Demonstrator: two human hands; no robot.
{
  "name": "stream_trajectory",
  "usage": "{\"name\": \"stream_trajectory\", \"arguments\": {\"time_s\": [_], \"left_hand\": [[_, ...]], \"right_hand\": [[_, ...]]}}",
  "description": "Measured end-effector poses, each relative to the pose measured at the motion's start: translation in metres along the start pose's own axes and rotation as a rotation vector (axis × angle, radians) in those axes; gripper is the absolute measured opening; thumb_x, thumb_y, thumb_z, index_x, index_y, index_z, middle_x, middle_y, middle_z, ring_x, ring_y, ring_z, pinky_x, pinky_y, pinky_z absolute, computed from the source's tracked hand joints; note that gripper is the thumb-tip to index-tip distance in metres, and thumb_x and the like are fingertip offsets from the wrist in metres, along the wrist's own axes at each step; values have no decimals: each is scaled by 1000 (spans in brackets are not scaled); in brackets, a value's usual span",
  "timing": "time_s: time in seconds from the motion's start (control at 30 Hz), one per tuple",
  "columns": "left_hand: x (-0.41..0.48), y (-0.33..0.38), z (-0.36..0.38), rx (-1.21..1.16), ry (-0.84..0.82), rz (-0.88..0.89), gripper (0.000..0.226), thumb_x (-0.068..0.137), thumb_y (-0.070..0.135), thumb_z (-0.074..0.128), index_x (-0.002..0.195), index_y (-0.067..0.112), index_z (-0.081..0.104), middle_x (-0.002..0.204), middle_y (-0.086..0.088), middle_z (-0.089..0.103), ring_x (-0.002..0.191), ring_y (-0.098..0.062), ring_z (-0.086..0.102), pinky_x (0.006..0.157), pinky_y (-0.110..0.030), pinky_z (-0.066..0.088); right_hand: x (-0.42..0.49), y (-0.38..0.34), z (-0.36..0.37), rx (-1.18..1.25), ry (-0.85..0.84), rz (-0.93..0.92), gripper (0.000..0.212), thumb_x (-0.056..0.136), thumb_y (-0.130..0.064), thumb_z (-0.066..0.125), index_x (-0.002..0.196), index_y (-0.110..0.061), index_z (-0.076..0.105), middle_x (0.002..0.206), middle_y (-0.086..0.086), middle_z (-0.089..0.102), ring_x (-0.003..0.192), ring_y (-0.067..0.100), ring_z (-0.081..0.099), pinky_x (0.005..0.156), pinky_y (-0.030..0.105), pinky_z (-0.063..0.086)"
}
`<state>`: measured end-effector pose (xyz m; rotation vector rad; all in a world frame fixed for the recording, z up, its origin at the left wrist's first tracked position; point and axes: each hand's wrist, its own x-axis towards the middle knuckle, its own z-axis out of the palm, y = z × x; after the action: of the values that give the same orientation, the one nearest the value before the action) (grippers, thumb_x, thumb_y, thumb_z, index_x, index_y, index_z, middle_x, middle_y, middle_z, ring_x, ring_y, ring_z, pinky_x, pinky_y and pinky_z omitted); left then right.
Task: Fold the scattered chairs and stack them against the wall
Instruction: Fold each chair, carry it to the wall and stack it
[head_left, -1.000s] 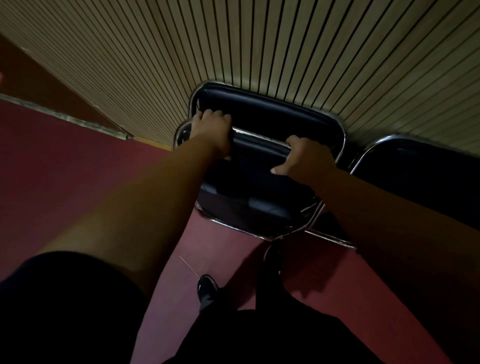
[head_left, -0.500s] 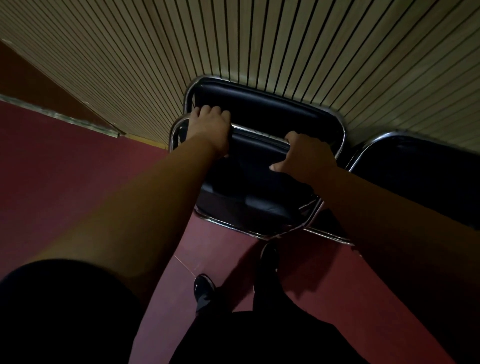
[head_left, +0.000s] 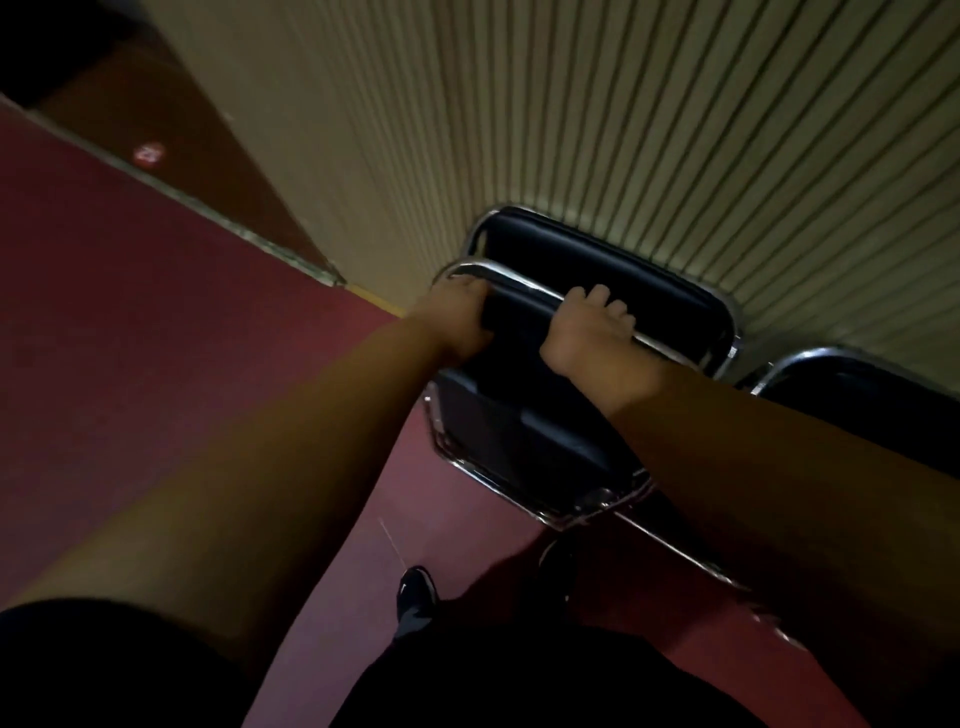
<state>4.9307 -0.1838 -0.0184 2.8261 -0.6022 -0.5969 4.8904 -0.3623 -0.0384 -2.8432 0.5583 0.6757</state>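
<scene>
1. The left grip (head_left: 460, 319) and the right grip (head_left: 587, 335) both curl round the top rail of the folded chair (head_left: 519, 431).
2. Within the last second the right grip has shifted further over the rail.
3. The folded chair now stands close against the rear chair (head_left: 597, 249), which leans on the wall (head_left: 571, 104).
4. Stacking looks nearly done.

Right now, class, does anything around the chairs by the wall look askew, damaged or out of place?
Nothing stands out. The left hand and right hand hold the folded chair against a second chair at the slatted wall. A pale spot on the floor is too blurred to identify.
</scene>
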Motion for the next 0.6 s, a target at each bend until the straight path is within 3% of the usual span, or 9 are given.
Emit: {"name": "stream_trajectory", "arguments": {"time_s": [0.07, 0.13, 0.17, 0.23, 0.3, 0.5, 0.6], "left_hand": [[-27, -16, -19, -21, -27, -76, 50, 88, 40, 66, 122, 5, 68, 129, -21, 68, 120, -40, 63, 99, -42, 49], [-54, -38, -33, -53, -11, -155, 44, 95, 35, 66, 126, 3, 70, 130, -20, 69, 122, -39, 62, 99, -40, 50], [-69, -52, -39, -65, 1, -196, 44, 97, 32, 66, 130, 4, 68, 133, -18, 68, 124, -37, 61, 100, -38, 50], [-96, -79, -47, -82, 5, -267, 43, 99, 33, 65, 132, 5, 68, 135, -17, 67, 125, -35, 61, 100, -35, 50], [-129, -111, -51, -103, -6, -320, 41, 99, 35, 65, 124, 3, 72, 129, -18, 70, 119, -35, 64, 98, -37, 52], [-227, -202, -53, -211, 19, -409, 35, 100, 34, 65, 123, 9, 76, 126, -11, 73, 117, -31, 65, 99, -36, 51], [-283, -256, -50, -287, 42, -447, 35, 101, 35, 66, 126, 13, 75, 125, -8, 74, 115, -28, 67, 97, -33, 52]], "right_hand": [[-7, -38, -10, 38, 26, -144, 69, 89, -37, 73, 146, -12, 43, 148, 16, 40, 135, 40, 43, 111, 48, 39], [-16, -79, -20, 90, 49, -273, 60, 92, -39, 69, 142, -9, 51, 144, 16, 48, 131, 39, 50, 102, 44, 46], [-23, -100, -24, 108, 51, -332, 49, 92, -37, 67, 132, -8, 59, 138, 16, 56, 122, 38, 57, 90, 40, 50], [-37, -135, -29, 140, 23, -432, 25, 91, -31, 63, 102, -9, 65, 114, 16, 68, 100, 37, 65, 70, 33, 44], [-59, -172, -28, 167, -7, -517, 20, 92, -28, 61, 92, -8, 63, 100, 17, 66, 98, 37, 68, 68, 31, 39], [-128, -276, 4, 95, -76, -639, 29, 99, -30, 57, 79, -9, 58, 95, 19, 64, 96, 32, 65, 70, 28, 36], [-164, -344, 29, -23, -66, -698, 39, 101, -35, 55, 99, -1, 74, 106, 23, 72, 106, 38, 68, 73, 28, 36]]}}
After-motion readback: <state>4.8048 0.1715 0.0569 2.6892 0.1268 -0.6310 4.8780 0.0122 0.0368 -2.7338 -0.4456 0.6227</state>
